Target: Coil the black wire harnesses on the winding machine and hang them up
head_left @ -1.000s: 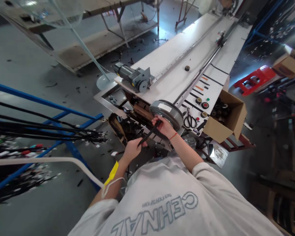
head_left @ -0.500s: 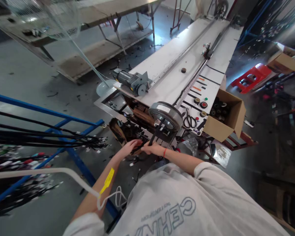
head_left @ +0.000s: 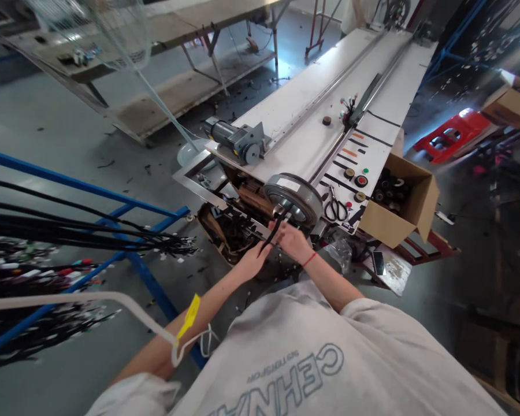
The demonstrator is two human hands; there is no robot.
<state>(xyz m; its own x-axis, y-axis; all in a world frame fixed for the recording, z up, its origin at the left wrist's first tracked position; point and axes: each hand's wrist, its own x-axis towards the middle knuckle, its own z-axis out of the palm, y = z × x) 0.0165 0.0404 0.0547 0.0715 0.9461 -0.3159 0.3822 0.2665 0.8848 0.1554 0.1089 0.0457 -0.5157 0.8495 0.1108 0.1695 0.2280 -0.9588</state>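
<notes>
A black cable bundle (head_left: 277, 223) comes out through the round grey ring of the machine (head_left: 305, 193) at the near end of the long white table. Its near end is in my left hand (head_left: 253, 261), with the fingers closed round it. My right hand (head_left: 292, 241) is just below the ring, fingers curled at the cable; their tips are small and partly hidden. Farther up the table, the bundle's far part with coloured connectors (head_left: 349, 108) lies at the rail.
Scissors (head_left: 335, 208), tape rolls (head_left: 349, 173) and push buttons lie along the table's right edge. A motor (head_left: 231, 136) sits at the left corner. An open cardboard box (head_left: 387, 225) stands right. A blue rack (head_left: 156, 216) with hanging cables is on my left.
Both hands have moved up and right, nearer the ring. The far connectors have slid along the rail toward me. My left hand now grips the cable closer to the machine.
</notes>
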